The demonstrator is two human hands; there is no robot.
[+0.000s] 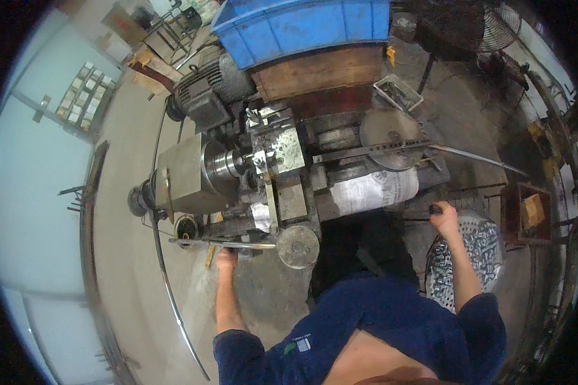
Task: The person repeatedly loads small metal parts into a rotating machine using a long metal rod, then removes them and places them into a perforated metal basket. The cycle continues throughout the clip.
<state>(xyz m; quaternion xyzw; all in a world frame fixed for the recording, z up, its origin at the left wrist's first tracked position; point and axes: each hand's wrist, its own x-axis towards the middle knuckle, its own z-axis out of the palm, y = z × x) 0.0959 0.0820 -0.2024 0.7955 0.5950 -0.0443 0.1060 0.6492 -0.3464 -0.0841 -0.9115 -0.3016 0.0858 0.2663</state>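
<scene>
Blue plastic crate point(302, 25) atop wooden box point(321, 70); grey electric motor point(202, 90) at upper left; standing fan point(475, 25) at upper right; small metal tray point(398, 92) just beside wooden box.

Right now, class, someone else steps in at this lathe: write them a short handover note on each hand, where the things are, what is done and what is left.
Left hand: closed on the long lever bar at the machine's front, beside the round handwheel.
Right hand: gripping a dark handle at the right end, above the perforated basket of small metal parts.
Things: the chuck faces the tool block; whether a piece is clamped cannot be told. A blue crate sits behind.
Done: many parts lie in the basket.
Left: not shown; check the chuck first.
</scene>
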